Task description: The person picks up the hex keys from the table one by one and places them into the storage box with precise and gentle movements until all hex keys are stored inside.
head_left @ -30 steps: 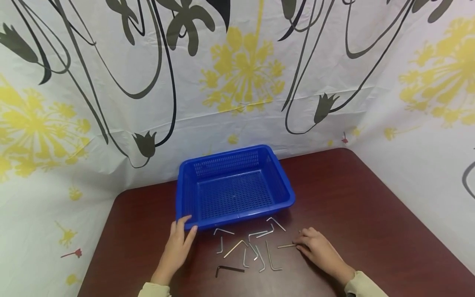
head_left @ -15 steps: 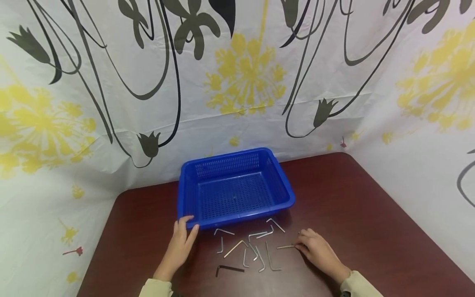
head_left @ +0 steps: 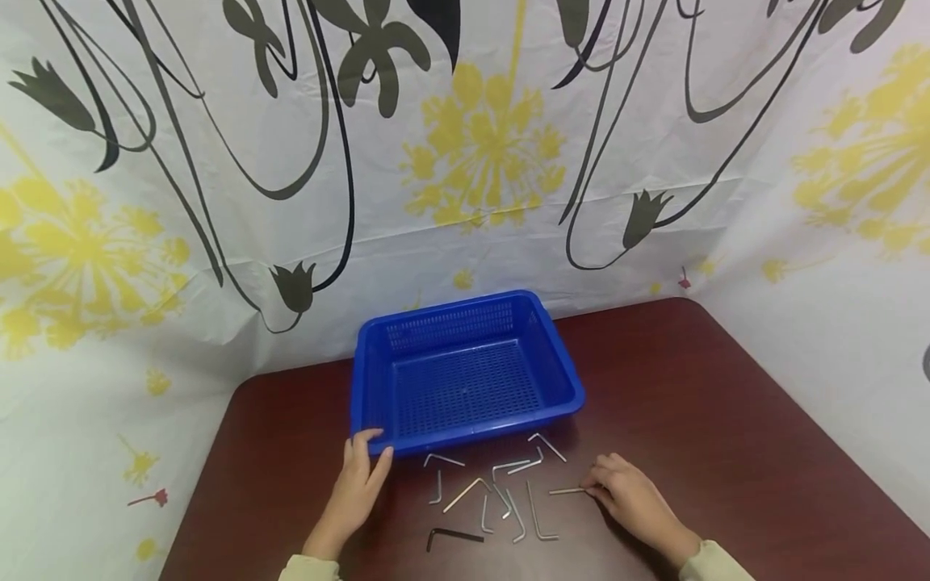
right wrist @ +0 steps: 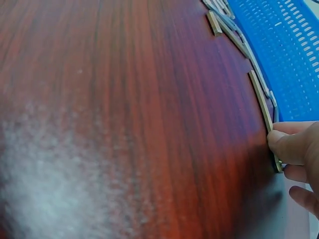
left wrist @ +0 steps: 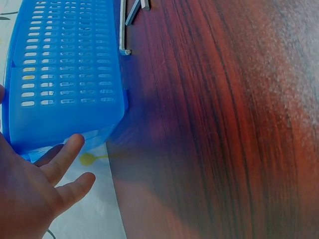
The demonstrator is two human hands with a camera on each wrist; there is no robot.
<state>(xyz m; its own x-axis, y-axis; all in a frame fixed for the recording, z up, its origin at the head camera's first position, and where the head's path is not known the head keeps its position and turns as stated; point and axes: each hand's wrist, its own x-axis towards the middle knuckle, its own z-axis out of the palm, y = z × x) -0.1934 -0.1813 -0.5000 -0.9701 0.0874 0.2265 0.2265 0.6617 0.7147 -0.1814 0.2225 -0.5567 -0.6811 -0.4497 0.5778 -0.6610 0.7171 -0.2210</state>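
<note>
A blue plastic basket [head_left: 468, 436] stands at the back of the table. My left hand [head_left: 351, 494] holds its near left corner, a bent finger over the rim and the thumb at the front side. In the left wrist view, two fingers of that hand [left wrist: 40, 191] stretch out past the perforated wall. With thumb and fingertips my right hand [head_left: 630, 494] pinches one end of a grey hex key [head_left: 565, 491] lying low at the tabletop. The right wrist view shows the thumb on this hex key [right wrist: 260, 97], its held end partly hidden by the fingers.
Several L-shaped hex keys lie loose in front of the basket, among them a black one [head_left: 456, 534], a gold-toned one [head_left: 465, 495] and a silver one [head_left: 534, 512]. A patterned white cloth [head_left: 465, 242] hangs behind the dark red table [head_left: 654, 363].
The whole head view shifts slightly. Both hands keep their places, the left at the basket corner, the right on the hex key.
</note>
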